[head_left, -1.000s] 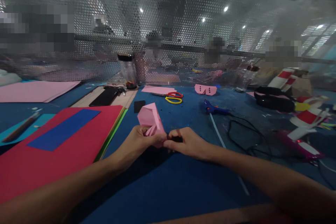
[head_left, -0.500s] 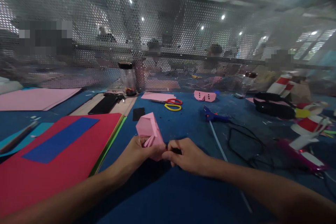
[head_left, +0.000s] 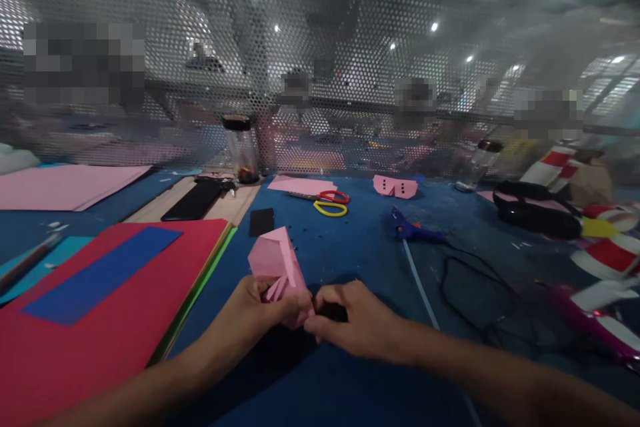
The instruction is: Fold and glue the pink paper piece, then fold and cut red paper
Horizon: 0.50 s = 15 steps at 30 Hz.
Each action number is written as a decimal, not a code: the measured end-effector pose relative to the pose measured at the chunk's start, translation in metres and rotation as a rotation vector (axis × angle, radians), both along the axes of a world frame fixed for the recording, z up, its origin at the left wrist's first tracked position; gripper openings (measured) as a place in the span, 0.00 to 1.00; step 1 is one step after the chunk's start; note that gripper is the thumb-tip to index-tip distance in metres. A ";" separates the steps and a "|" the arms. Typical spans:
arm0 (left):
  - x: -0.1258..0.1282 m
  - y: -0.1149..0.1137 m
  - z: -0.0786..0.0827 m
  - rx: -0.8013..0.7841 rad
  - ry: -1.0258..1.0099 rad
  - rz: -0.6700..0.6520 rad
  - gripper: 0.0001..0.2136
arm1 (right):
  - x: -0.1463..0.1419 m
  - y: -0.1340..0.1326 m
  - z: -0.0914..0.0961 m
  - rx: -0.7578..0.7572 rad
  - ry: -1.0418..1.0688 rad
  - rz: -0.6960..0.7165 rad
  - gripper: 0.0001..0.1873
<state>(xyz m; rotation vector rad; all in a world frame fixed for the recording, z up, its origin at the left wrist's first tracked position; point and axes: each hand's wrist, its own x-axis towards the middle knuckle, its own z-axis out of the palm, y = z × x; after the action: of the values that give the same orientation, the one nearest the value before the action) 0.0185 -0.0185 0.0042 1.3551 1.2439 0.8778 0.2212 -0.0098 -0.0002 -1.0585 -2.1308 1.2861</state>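
Observation:
A folded pink paper shape (head_left: pixel 273 255), faceted like a small box with narrow strips sticking out at its lower part, is held just above the blue table. My left hand (head_left: pixel 250 320) grips its lower end between thumb and fingers. At the shape's lower right corner, the thumb and bent fingers of my right hand (head_left: pixel 357 320) pinch the paper's edge; the fingertips are partly hidden. Beyond the shape lie a small black paper square (head_left: pixel 262 222) and scissors (head_left: pixel 331 203) with red and yellow handles.
A blue glue gun (head_left: pixel 415 232) with a glue stick and cord lies to the right. Red sheets (head_left: pixel 100 360) bearing a blue strip (head_left: pixel 105 273) are at left. Behind stand a phone (head_left: pixel 193 200), a lidded jar (head_left: pixel 241 153), a pink cutout (head_left: pixel 395 187) and a perforated screen (head_left: pixel 320 33).
The view has shifted slightly, so my hands and the pink paper sit a little lower. Both hands keep the same hold on the paper.

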 end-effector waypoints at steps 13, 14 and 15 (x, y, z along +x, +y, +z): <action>-0.007 0.006 -0.008 -0.054 -0.151 -0.196 0.11 | 0.004 0.002 0.007 -0.010 0.011 -0.089 0.11; -0.007 0.007 -0.007 -0.055 -0.161 -0.201 0.11 | 0.004 0.003 0.006 0.000 0.014 -0.094 0.11; -0.007 0.008 -0.007 -0.051 -0.172 -0.203 0.11 | 0.004 0.003 0.005 0.003 0.017 -0.099 0.12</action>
<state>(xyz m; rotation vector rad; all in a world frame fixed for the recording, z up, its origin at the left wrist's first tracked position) 0.0114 -0.0109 -0.0025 1.3106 0.9725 0.7967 0.2251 -0.0066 0.0053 -1.1330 -2.0401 1.2416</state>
